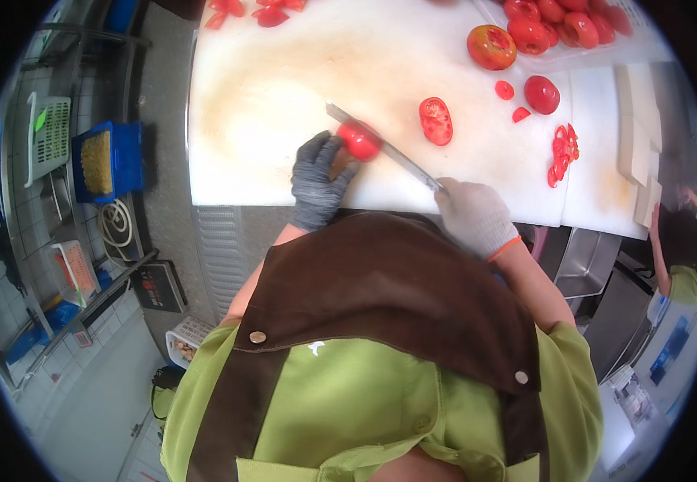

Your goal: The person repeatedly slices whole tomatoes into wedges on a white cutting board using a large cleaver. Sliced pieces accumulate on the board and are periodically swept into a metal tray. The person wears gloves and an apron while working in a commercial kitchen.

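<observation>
My left hand (pixel 319 175), in a dark grey glove, steadies a red tomato piece (pixel 358 140) on the white cutting board (pixel 264 181). The fingertips touch its left side. In a white knit glove with an orange cuff, my right hand (pixel 475 212) grips the handle of a long-bladed kitchen knife (pixel 405 161). Its blade slants up to the left, against the right side of the tomato piece; how deep it has cut cannot be seen. Right of the knife lies a tomato half (pixel 436 122), cut face up.
A clear container (pixel 556 59) of cored tomatoes (pixel 580 29) stands at the back right, near a greenish-red tomato (pixel 491 47). Another tomato piece (pixel 542 94) and thin trimmings (pixel 561 155) lie at right. Tomato wedges (pixel 272 16) sit at the far edge. Another person (pixel 683 259) is at far right.
</observation>
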`<move>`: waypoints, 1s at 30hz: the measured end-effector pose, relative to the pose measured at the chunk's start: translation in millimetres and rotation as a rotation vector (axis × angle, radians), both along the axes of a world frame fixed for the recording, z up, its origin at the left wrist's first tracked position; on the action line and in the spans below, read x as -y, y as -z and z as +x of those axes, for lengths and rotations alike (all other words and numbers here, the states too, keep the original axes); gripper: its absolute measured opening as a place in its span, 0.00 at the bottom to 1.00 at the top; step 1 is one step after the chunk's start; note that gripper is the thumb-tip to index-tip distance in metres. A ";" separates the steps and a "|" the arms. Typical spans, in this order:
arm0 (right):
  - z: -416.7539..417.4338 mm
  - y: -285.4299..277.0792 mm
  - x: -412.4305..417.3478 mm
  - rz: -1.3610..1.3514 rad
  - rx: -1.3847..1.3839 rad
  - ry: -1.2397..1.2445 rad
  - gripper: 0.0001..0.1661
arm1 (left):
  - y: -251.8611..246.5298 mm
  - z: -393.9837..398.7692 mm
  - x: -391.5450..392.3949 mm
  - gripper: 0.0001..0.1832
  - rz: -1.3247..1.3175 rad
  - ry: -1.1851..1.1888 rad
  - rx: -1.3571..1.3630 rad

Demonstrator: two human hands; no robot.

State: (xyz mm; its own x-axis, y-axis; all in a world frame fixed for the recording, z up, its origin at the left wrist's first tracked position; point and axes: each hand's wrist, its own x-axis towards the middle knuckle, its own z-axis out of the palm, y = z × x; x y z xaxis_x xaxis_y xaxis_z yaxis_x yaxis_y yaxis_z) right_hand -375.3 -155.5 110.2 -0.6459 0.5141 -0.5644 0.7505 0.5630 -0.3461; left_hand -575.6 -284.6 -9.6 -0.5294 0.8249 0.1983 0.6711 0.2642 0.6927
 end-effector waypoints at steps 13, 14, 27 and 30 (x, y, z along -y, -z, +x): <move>-50.4 36.3 0.4 -0.025 -0.145 0.100 0.17 | 5.7 -15.3 -8.9 0.26 -0.013 0.224 0.016; -43.0 32.2 0.9 -0.040 -0.223 0.145 0.18 | 2.1 -22.5 -10.6 0.28 -0.034 0.269 -0.004; 12.4 8.3 27.5 0.015 0.040 0.269 0.19 | 2.9 0.8 -44.6 0.35 -0.223 0.157 0.191; 12.6 2.6 28.4 -0.005 0.093 0.235 0.18 | 16.2 -3.2 -34.2 0.32 -0.096 0.218 0.205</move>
State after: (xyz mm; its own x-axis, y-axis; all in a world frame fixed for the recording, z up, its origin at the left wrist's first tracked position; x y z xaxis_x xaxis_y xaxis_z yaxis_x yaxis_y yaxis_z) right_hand -362.8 -183.9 107.6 -0.4545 0.6410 -0.6185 0.8891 0.3682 -0.2717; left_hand -578.8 -250.4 -25.8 -0.3590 0.9331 0.0217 0.5682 0.2000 0.7982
